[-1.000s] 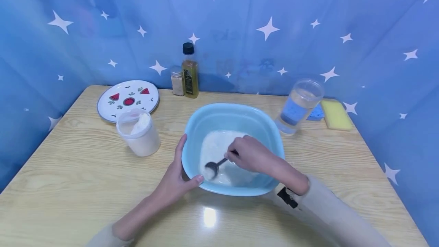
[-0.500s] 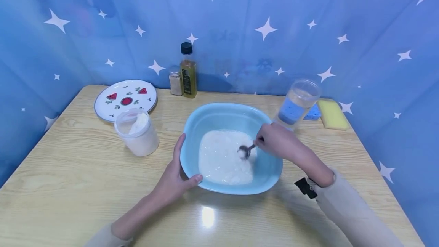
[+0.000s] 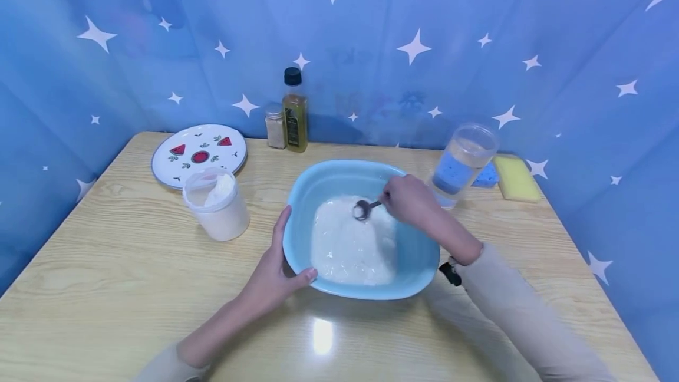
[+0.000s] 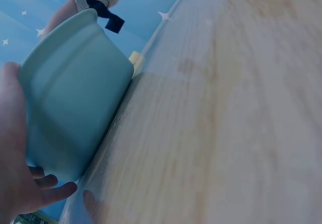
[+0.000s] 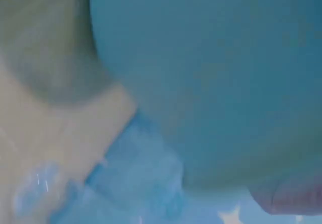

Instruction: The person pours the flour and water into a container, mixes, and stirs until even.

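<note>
A light blue plastic basin (image 3: 345, 180) stands on the wooden table, with a white, wet-looking mixture (image 3: 352, 246) covering its bottom. My left hand (image 3: 273, 276) holds the basin's left side, thumb at the near rim and the other fingers along the outer wall; the left wrist view shows those fingers low against the basin (image 4: 75, 93). Over the basin, my right hand (image 3: 411, 198) grips the handle of a dark, round-bowled spoon (image 3: 362, 210). White stuff shows in the spoon's bowl, which is at the far part of the mixture. In the right wrist view, blurred basin wall (image 5: 201, 83) hides the spoon.
Left of the basin stands an open tub of white powder (image 3: 225, 220), before a plate with watermelon pictures (image 3: 223, 164). A small jar (image 3: 275, 131) and an oil bottle (image 3: 295, 122) are at the back. A clear cup of water (image 3: 461, 164) and sponges (image 3: 517, 178) stand right.
My right hand has swept the spoon from the near left of the basin to the right, then to the far middle. The left hand has stayed on the basin.
</note>
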Motion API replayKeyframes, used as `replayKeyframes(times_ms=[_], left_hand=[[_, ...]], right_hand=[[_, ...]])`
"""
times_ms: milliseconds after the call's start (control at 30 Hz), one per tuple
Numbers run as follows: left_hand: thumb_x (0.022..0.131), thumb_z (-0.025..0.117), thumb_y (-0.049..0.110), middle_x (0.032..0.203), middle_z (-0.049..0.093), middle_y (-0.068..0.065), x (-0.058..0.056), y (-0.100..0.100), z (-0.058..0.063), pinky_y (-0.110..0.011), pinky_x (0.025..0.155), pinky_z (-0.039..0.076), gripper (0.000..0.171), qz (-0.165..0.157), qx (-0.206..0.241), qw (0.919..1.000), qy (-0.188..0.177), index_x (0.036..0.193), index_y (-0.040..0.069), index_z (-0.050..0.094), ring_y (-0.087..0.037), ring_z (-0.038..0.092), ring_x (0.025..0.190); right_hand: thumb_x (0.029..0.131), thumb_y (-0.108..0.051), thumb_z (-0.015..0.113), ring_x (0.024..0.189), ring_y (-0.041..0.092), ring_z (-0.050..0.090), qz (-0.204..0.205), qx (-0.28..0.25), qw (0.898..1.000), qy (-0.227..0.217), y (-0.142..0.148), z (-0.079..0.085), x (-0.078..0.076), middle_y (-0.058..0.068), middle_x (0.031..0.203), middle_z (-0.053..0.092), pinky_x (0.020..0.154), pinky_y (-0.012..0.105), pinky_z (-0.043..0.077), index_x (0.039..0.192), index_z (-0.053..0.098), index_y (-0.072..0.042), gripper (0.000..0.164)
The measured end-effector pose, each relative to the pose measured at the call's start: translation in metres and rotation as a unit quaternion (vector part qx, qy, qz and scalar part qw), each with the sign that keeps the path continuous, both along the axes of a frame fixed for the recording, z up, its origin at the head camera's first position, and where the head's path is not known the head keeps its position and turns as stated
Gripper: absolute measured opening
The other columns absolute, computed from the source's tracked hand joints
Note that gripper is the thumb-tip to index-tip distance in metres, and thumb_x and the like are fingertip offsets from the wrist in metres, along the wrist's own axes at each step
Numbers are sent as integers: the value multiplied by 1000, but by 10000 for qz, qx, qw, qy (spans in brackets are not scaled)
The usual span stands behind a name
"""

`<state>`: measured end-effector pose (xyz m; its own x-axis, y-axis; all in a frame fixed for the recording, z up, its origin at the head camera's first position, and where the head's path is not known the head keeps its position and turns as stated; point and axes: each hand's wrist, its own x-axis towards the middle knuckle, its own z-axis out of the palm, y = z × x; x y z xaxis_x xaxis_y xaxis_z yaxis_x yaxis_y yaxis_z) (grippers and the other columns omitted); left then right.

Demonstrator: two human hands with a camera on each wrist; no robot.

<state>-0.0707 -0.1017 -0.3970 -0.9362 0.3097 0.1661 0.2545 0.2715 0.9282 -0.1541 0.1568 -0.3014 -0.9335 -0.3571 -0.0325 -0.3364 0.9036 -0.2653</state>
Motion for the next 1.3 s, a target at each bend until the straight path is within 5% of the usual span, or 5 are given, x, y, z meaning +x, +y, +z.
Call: replayKeyframes(times_ms=[200,433,667,900,1300], left_hand=[[75,75,23,148,28,-8,0,-2,-6,-49,101,31,106,69,-94,9999,68,148,36,-2,-26,44,121],[75,75,25,147,29,-9,0,-3,-7,-47,101,32,106,35,-12,9999,114,148,35,-2,-25,45,121],[76,74,28,147,29,-11,-1,-2,-8,-46,102,31,105,-40,51,9998,206,148,33,-2,-25,45,122],[76,74,27,146,31,-11,0,-1,-6,-48,100,33,105,33,-23,9997,259,148,33,-2,-26,47,119],[76,74,29,144,33,-11,-1,-1,-7,-48,101,32,105,49,-58,9996,279,148,34,-2,-25,47,119]], right_hand=[[88,-11,58,43,9,33,454,492,9920,-1070,21,22,14,-5,47,34,44,22,32,56,55,-11,33],[88,-8,58,42,2,29,1901,-576,9660,-1654,-1,8,25,-11,45,41,45,19,28,59,65,-10,30],[92,-15,57,43,7,34,1013,-812,9870,-950,-21,-13,19,-6,51,47,45,22,32,69,69,-7,28],[91,-13,57,44,11,37,186,187,9991,-329,10,7,14,-2,48,41,45,25,34,58,58,-11,33],[86,-8,61,45,3,27,1770,-258,9721,-1517,12,18,33,-12,47,39,47,19,28,56,61,-13,30]])
